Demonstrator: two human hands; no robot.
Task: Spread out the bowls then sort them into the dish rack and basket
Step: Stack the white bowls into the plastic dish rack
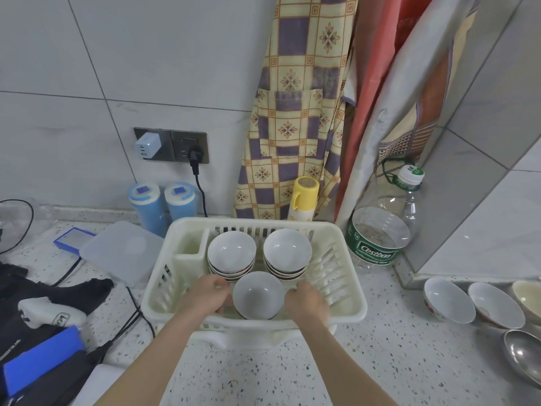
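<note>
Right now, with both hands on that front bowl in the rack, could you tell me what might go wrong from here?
1. The front bowl is held only at its rim by the left hand and right hand; a loose grip could drop it onto the rack.
2. It sits close to the two bowl stacks behind; lifting it carelessly may knock and chip them.
3. The loose bowls on the counter by the right arm could be bumped.

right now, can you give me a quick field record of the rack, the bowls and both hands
dish rack: white plastic, on speckled counter
back stacks: left stack, right stack, side by side in rack
front bowl: white, upright in rack
left hand: grips front bowl's left side
right hand: grips its right side
loose bowls: on counter, right of rack
</note>
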